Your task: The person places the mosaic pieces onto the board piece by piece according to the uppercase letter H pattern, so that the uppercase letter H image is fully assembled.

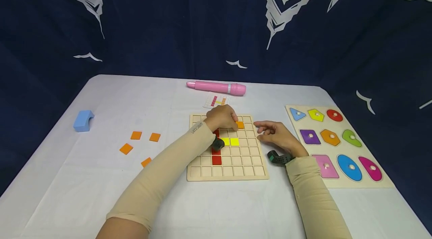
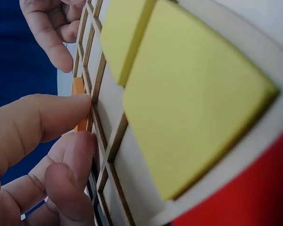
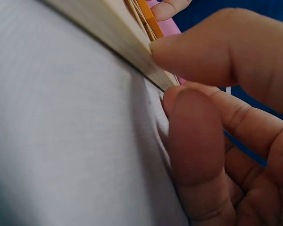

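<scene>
A wooden grid board (image 1: 244,173) lies on the table with red tiles (image 1: 216,160) in a column and two yellow tiles (image 1: 234,142) beside them. Over its upper part, my left hand (image 1: 221,116) pinches an orange tile (image 1: 240,125) at the upper right cells. In the left wrist view the orange tile (image 2: 79,85) shows past the thumb and fingertips, while a yellow tile (image 2: 193,94) looms close. My right hand (image 1: 278,134) is at the board's right edge, fingers loosely bent. The right wrist view has its fingertips (image 3: 162,52) right against the board's side (image 3: 118,42).
Several loose orange tiles (image 1: 126,149) lie left of the board. A blue block (image 1: 83,121) sits farther left. Behind the board are a pattern card (image 1: 210,104) and a pink microphone-shaped pen (image 1: 212,86). A shape puzzle board (image 1: 332,151) with knobbed pieces occupies the right side.
</scene>
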A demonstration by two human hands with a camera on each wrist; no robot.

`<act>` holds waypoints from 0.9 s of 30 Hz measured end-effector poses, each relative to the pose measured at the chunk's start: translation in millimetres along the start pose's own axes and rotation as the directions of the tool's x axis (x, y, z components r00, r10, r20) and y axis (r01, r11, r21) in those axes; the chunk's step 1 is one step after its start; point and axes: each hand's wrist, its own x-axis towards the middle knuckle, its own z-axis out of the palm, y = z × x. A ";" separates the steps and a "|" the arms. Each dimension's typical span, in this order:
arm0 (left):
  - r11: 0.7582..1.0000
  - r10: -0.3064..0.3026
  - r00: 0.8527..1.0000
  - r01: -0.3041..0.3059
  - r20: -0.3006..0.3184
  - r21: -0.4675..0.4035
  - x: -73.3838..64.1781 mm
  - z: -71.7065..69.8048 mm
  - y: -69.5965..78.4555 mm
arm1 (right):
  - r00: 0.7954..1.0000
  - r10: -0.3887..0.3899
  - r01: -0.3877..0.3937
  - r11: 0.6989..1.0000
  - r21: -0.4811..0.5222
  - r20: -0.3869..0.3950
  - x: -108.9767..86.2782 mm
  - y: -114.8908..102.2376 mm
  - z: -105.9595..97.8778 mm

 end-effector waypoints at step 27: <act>0.999 0.041 0.999 -0.041 0.012 0.012 0.6 0.8 -2.0 | 1.000 0.013 -0.013 1.000 -0.015 0.003 0.2 1.0 -1.3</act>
